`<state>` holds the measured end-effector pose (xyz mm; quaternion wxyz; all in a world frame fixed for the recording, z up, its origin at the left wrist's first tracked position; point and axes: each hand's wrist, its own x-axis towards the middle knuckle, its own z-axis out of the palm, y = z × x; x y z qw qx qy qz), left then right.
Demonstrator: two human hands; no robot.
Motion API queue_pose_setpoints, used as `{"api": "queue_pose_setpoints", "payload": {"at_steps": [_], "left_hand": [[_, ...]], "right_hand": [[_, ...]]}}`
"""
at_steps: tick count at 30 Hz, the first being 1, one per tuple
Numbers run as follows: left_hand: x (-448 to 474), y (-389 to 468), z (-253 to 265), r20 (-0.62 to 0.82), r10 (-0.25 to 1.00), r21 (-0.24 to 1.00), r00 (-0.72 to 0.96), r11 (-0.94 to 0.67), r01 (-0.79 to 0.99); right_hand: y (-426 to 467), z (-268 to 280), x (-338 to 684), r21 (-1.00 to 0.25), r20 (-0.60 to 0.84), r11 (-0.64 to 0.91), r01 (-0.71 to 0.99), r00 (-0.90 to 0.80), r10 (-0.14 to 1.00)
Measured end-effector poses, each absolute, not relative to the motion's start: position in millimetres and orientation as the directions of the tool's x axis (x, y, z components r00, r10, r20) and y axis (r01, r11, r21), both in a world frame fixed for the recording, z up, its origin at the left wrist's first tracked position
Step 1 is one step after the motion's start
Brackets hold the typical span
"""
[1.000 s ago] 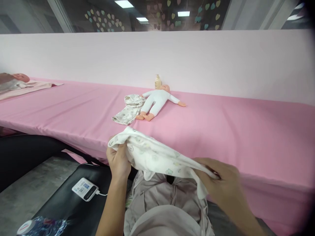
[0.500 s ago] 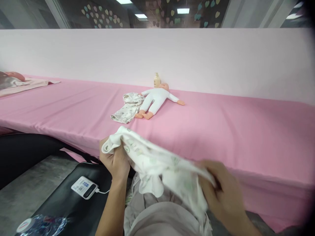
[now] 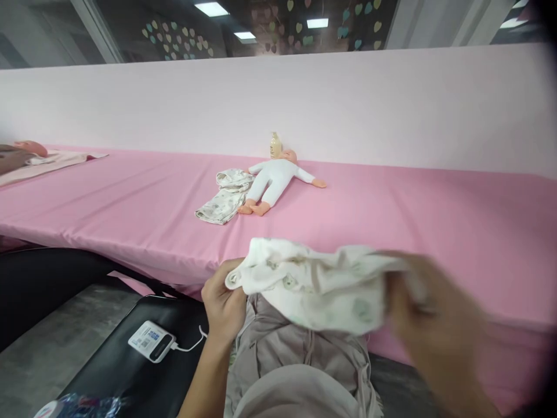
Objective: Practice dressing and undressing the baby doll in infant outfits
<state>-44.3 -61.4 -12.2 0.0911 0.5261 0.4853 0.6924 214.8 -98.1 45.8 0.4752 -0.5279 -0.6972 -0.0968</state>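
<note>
A white baby garment [image 3: 322,284] with a pale green print is stretched between my hands, above my lap. My left hand [image 3: 224,305] is closed on its left end, where a small rolled edge shows. At the other end, my right hand [image 3: 435,319] is smeared by motion, its fingers bent around the cloth. Beyond the garment, a baby doll [image 3: 276,177] in a white bodysuit lies on its back on the pink-covered table [image 3: 357,215]. Patterned folded clothing [image 3: 224,200] lies beside the doll, close to its legs.
A pump bottle [image 3: 275,145] stands by the doll's head, near the white wall. Far left, another doll [image 3: 30,148] lies by a pink cloth [image 3: 56,165]. On the black chair [image 3: 104,371] are a white device [image 3: 151,341] with a cable and a plastic bottle [image 3: 82,406].
Both hands have moved right, and the garment has swung up from a downward slant to nearly level. My view has shifted slightly. The doll and folded clothing stay in place.
</note>
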Motion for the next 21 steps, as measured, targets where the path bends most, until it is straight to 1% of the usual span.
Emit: {"api": "queue_pose_setpoints", "payload": {"at_steps": [1, 2, 3, 5, 6, 7, 9, 10, 12, 13, 14, 16, 18, 19, 21], "left_hand": [[-43.9, -61.1, -13.0, 0.636, 0.648, 0.771, -0.42, -0.511, 0.379], [-43.5, -60.7, -13.9, 0.629, 0.651, 0.777, -0.424, -0.511, 0.368], [-43.0, -60.1, -14.6, 0.617, 0.658, 0.787, -0.432, -0.509, 0.348], [-41.0, -58.5, -15.3, 0.569, 0.699, 0.822, -0.433, -0.5, 0.273], [-39.5, -57.3, -14.8, 0.534, 0.728, 0.844, -0.429, -0.492, 0.214], [-37.5, -55.7, -13.5, 0.488, 0.759, 0.868, -0.431, -0.476, 0.144], [-33.0, -50.1, -8.7, 0.354, 0.817, 0.909, -0.455, -0.416, -0.04], [-30.9, -45.9, -5.6, 0.286, 0.836, 0.913, -0.468, -0.386, -0.131], [-28.0, -34.9, -0.2, 0.195, 0.854, 0.904, -0.483, -0.347, -0.25], [-27.2, -28.5, 1.3, 0.185, 0.855, 0.888, -0.485, -0.357, -0.291], [-26.7, -21.9, 1.5, 0.197, 0.855, 0.859, -0.479, -0.386, -0.336], [-25.9, -9.8, -1.8, 0.24, 0.855, 0.763, -0.46, -0.459, -0.455], [-24.6, -1.1, -8.4, 0.266, 0.851, 0.665, -0.453, -0.502, -0.552], [-23.7, 1.5, -12.3, 0.269, 0.839, 0.646, -0.472, -0.521, -0.558], [-22.1, 3.1, -20.1, 0.265, 0.81, 0.688, -0.523, -0.539, -0.487]], "right_hand": [[-99.1, 46.8, 214.7, -0.308, 0.757, 0.49, 0.816, -0.101, 0.645], [-100.1, 48.3, 215.5, -0.286, 0.753, 0.502, 0.816, -0.133, 0.645], [-101.2, 50.1, 217.2, -0.312, 0.759, 0.437, 0.844, -0.055, 0.648], [-103.5, 53.1, 221.2, -0.408, 0.77, 0.245, 0.879, 0.187, 0.61], [-105.0, 53.2, 221.8, -0.435, 0.769, 0.205, 0.877, 0.243, 0.592], [-106.8, 51.6, 220.3, -0.437, 0.763, 0.231, 0.869, 0.222, 0.607], [-112.3, 42.9, 208.6, -0.407, 0.732, 0.421, 0.81, 0.013, 0.681], [-116.5, 36.5, 198.4, -0.424, 0.7, 0.525, 0.738, -0.102, 0.707], [-127.1, 22.7, 171.9, -0.518, 0.605, 0.667, 0.535, -0.322, 0.728], [-132.6, 17.0, 157.6, -0.582, 0.546, 0.701, 0.413, -0.44, 0.713], [-137.4, 12.8, 144.4, -0.621, 0.506, 0.702, 0.349, -0.506, 0.699], [-141.9, 9.5, 125.2, -0.723, 0.419, 0.656, 0.219, -0.615, 0.668], [-137.8, 10.0, 119.3, -0.837, 0.346, 0.534, 0.125, -0.635, 0.691], [-132.9, 10.0, 120.8, -0.886, 0.308, 0.452, 0.099, -0.604, 0.735], [-121.0, 6.1, 127.2, -0.942, 0.217, 0.309, 0.128, -0.469, 0.856]]}}
